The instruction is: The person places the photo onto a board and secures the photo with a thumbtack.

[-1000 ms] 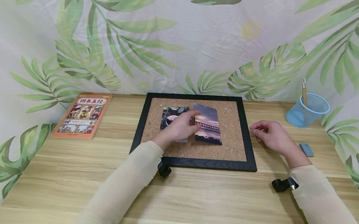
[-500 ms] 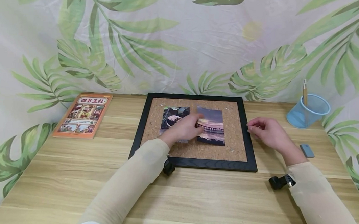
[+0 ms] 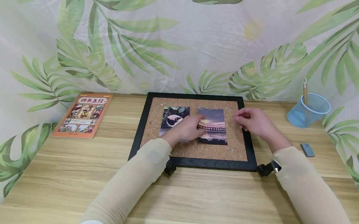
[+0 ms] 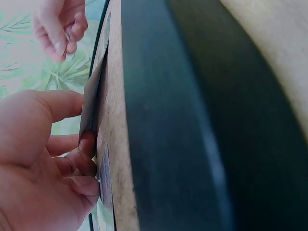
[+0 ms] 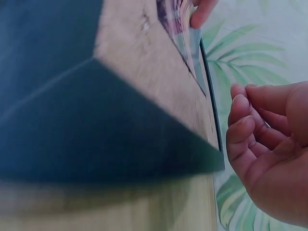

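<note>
My left hand reaches over the cork board and pinches the left edge of a photo of a pier at sunset. Fingertips show on both sides of that edge in the left wrist view, where the photo stands tilted off the cork. A second photo, of leaves and a pale round shape, lies left of it, partly hidden by the hand. Right of the sunset photo, above the cork, my right hand holds a tiny pale push pin between thumb and forefinger, mostly hidden by the fingertips.
Clear push pins sit near the board's corners, one at lower right. A black frame borders the cork. An orange comic book lies at left. On the right are a blue mesh pencil cup with pencils and a grey eraser.
My right hand has moved left from beside the frame to over the cork. My left hand has shifted slightly right, and the sunset photo has moved right and straightened.
</note>
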Demonstrator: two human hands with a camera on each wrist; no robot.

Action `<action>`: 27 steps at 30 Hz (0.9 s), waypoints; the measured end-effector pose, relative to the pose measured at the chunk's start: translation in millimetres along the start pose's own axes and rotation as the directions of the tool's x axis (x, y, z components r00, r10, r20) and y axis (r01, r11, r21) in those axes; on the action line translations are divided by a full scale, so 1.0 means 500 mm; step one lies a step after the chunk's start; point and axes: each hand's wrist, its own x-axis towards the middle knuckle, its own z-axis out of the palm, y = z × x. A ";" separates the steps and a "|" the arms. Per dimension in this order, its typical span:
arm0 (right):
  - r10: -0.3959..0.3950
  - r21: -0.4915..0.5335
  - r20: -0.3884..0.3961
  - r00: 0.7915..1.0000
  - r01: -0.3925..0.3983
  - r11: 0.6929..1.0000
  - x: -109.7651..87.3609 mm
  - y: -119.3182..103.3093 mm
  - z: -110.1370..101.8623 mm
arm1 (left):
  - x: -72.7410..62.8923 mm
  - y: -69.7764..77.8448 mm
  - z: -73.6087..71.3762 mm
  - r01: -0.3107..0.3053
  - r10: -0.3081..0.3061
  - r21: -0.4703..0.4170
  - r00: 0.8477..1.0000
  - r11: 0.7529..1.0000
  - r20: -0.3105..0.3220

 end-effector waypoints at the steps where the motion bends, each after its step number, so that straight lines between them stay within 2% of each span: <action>1: 0.000 0.010 0.005 1.000 0.000 1.000 0.008 -0.005 0.003 | 0.000 0.001 0.000 0.001 -0.001 -0.004 1.000 1.000 0.003; 11: 0.026 0.162 0.056 0.998 -0.035 0.986 0.087 -0.047 0.053 | 0.000 0.000 0.000 -0.010 0.010 0.021 1.000 1.000 -0.012; 20: 0.025 0.120 0.066 0.998 -0.032 0.992 0.140 -0.066 0.089 | 0.011 -0.017 0.009 -0.037 0.039 0.060 0.999 0.997 -0.025; 27: 0.030 0.047 0.053 0.998 -0.032 0.998 0.162 -0.074 0.097 | 0.002 -0.008 0.001 -0.023 0.023 0.035 1.000 0.999 0.001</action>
